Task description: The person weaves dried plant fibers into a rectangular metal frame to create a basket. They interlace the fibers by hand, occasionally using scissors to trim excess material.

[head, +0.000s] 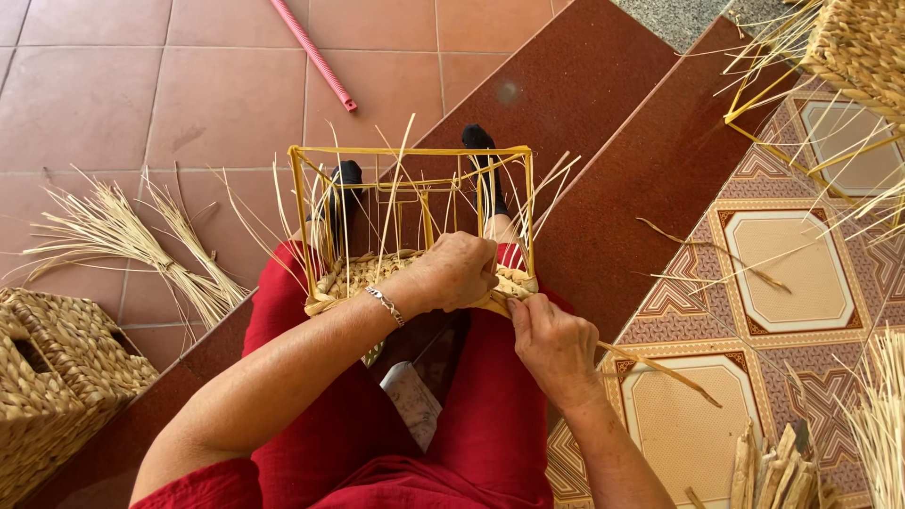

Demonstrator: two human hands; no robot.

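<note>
— Weaving has only got going, I'd judge: the yellow wire frame (412, 203) sits on the person's lap in the centre of the frame, and just a low band of woven straw (377, 271) runs round its bottom edge. The upper bars and the thin uprights are bare, so most of the walls are left to do.

— What have the hands got?

— The left hand (451, 273) is curled down over the woven band at the frame's near edge, fingers closed on it. The right hand (556, 347), lower right of centre, is pinched on a flat straw strand (660, 369) that trails off toward the lower right. Whether that strand is already tucked under the band I cannot tell; the left hand covers the join.

— Room to work?

— Close in, it is tight: red-clad knees on either side and a bundle of cut strips (775, 471) at the bottom right. To the lower left a finished woven basket (57, 377) stands beside the dark step edge. Past the frame, loose stalks poke up and out in all directions, and the feet in dark socks rest just beyond it.

— And farther out?

— A sheaf of dry straw (132, 240) lies on the tiles at middle left, a pink hose (313, 55) at the top, and another part-woven basket (863, 47) with long loose ends fills the upper right corner. The tiled floor at upper left is the open stretch.
</note>
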